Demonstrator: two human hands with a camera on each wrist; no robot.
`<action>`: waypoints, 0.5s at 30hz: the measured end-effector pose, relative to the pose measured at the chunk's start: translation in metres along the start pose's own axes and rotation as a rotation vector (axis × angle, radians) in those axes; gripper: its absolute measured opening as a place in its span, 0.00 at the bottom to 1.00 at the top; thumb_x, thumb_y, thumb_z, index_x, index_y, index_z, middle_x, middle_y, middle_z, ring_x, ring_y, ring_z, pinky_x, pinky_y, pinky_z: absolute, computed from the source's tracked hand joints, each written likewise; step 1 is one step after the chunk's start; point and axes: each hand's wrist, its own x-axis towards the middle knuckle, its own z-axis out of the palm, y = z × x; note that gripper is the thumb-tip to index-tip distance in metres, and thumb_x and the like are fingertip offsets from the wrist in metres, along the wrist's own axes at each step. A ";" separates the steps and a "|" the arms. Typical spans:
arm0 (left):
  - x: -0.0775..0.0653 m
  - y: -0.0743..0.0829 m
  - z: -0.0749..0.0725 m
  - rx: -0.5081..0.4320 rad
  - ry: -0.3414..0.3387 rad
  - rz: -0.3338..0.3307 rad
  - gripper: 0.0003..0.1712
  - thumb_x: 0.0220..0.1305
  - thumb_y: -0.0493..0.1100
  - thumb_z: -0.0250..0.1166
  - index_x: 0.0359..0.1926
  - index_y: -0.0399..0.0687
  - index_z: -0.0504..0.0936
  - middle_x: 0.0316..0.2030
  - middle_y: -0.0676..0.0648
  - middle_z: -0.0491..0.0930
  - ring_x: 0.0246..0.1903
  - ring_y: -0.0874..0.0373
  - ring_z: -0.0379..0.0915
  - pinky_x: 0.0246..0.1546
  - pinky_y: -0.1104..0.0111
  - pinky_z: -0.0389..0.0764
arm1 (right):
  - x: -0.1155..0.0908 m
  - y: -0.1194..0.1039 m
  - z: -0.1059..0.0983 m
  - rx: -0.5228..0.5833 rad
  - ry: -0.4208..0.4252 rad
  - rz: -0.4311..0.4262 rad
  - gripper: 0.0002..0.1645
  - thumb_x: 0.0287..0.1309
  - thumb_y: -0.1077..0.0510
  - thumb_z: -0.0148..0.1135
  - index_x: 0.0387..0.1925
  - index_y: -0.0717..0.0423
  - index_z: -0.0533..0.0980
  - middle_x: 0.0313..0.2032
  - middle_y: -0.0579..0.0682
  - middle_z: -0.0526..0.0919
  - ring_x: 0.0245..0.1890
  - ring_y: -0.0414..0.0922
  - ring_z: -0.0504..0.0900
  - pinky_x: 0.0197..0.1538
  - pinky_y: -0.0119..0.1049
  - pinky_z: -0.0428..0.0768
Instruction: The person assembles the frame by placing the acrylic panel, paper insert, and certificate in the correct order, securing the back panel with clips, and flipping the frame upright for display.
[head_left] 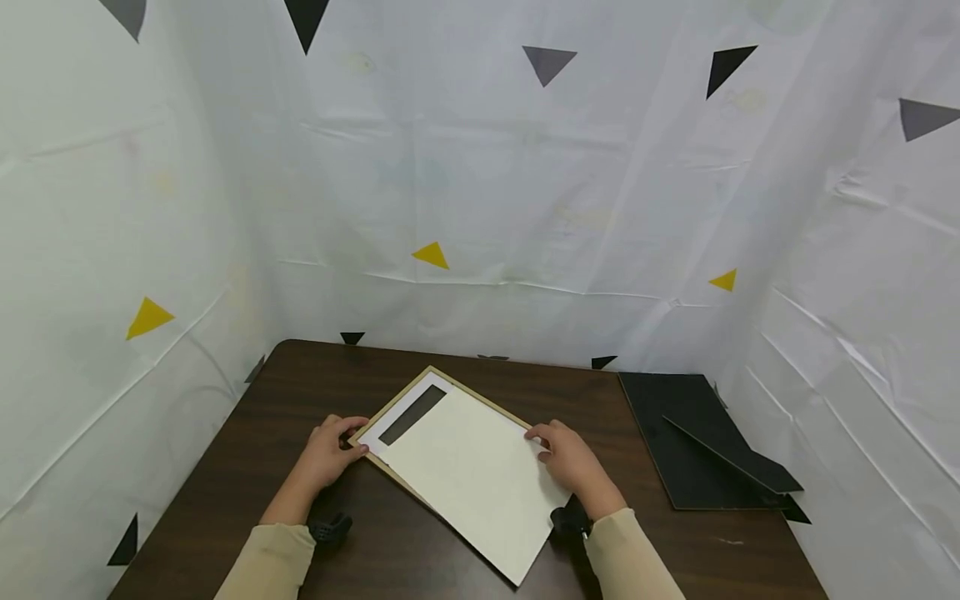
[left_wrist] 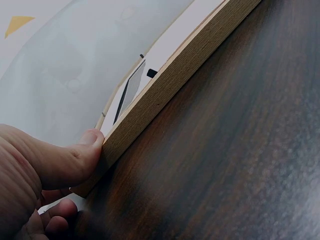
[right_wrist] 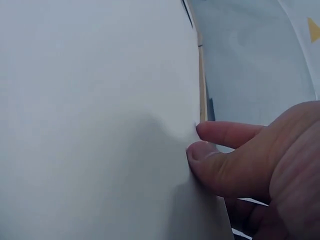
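A light wooden frame (head_left: 480,398) lies on the dark table, turned at an angle. A white sheet (head_left: 472,475) covers most of it and reaches toward the table's front. Beyond the sheet, a white strip with a dark rectangle (head_left: 412,414) shows at the frame's far left end. My left hand (head_left: 330,450) pinches the frame's left corner, its thumb (left_wrist: 90,142) against the wooden edge and other fingers lower down. At the right side, my right hand (head_left: 570,458) holds the sheet's edge, with the thumb (right_wrist: 202,152) on it. Some right fingers are hidden underneath.
Black boards (head_left: 648,425) lie at the table's right side, one piece (head_left: 738,454) tilted up over another. White sheeting (head_left: 480,167) with coloured triangles hangs behind and on both sides of the brown table (head_left: 315,375). A dark device (head_left: 330,529) sits at each wrist.
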 end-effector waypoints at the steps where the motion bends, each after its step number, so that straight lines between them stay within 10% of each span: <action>1: 0.000 0.000 0.000 0.004 0.000 0.000 0.26 0.70 0.41 0.77 0.67 0.46 0.85 0.50 0.42 0.78 0.47 0.49 0.69 0.48 0.58 0.72 | 0.001 0.000 0.000 -0.004 0.004 -0.006 0.21 0.70 0.68 0.69 0.59 0.48 0.86 0.42 0.50 0.80 0.41 0.46 0.78 0.47 0.47 0.80; 15: 0.001 0.001 0.001 0.008 0.009 -0.002 0.26 0.70 0.42 0.77 0.67 0.46 0.85 0.49 0.43 0.78 0.46 0.49 0.68 0.47 0.59 0.72 | -0.018 -0.007 0.006 -0.111 0.174 -0.041 0.08 0.68 0.58 0.76 0.47 0.47 0.85 0.38 0.49 0.74 0.38 0.46 0.68 0.44 0.44 0.70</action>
